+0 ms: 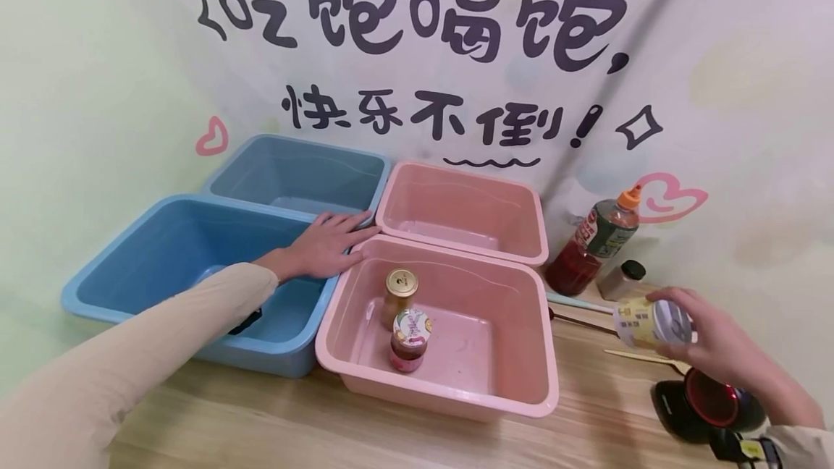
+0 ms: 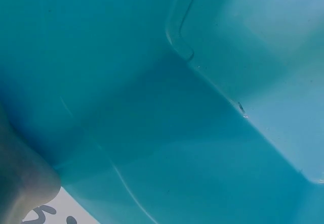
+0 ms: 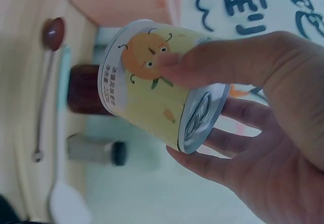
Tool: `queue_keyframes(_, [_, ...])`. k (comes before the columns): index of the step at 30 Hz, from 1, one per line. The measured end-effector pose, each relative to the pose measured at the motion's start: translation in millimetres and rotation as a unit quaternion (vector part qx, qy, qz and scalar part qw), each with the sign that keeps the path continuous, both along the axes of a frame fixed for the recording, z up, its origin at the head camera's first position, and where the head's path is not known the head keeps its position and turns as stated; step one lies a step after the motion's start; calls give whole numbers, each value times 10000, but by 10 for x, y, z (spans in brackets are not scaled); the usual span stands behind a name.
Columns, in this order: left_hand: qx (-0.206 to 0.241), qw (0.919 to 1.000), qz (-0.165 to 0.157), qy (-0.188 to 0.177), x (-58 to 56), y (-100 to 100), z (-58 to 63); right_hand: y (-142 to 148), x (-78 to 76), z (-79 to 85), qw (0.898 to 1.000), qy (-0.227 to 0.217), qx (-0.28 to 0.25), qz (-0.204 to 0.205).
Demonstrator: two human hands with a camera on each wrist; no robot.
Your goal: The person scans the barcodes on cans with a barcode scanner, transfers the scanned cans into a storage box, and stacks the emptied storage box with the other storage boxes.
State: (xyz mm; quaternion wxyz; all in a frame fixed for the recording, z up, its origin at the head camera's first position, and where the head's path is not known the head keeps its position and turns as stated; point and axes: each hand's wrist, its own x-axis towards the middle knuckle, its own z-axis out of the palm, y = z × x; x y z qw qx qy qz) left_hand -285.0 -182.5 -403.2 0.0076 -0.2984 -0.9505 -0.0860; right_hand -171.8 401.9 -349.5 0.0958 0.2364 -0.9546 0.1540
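My right hand (image 1: 723, 342) grips a pull-tab tin can (image 1: 635, 323) with a yellow label, holding it tilted on its side over the right of the table. In the right wrist view, the thumb presses across the cartoon orange on the can (image 3: 147, 97), and the ring-pull lid faces the palm. My left hand (image 1: 326, 243) rests with spread fingers on the rims where the blue and pink bins meet. Inside the front pink bin (image 1: 443, 400) stand a gold-lidded jar (image 1: 401, 283) and a small jar with a patterned lid (image 1: 411, 330).
A front blue bin (image 1: 130, 234), back blue bin (image 1: 293, 147) and back pink bin (image 1: 462, 172) adjoin. On the right are a red sauce bottle (image 1: 589, 244), black-capped jar (image 1: 622, 281), white spatula (image 3: 68, 206), brown-headed spoon (image 3: 53, 34) and black-and-red object (image 1: 710, 400).
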Motion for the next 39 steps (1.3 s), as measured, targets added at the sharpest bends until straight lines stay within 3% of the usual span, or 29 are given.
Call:
queue_keyframes(6, [-1,10000,12,71,-12,14,-5,-234,-245,361,9998,-107,0,188])
queue_keyframes(11, [7,10000,17,-42,-7,15,-29,-545,-531,594,9982,-450,-135,371])
queue_keyframes(18, [68,9999,48,-80,-6,17,-34,-1034,-989,776,9950,-968,111,214])
queue_keyframes(22, [40,10000,41,-57,0,20,-25,-1302,-1252,724,9896,-1431,22,125])
queue_keyframes(31, [-12,10000,27,-14,1,18,-8,-1820,-1776,411,9828,-1801,39,397])
queue_keyframes(39, [42,9999,33,-96,7,20,-3,-2035,-2036,58,9769,-2128,-40,204])
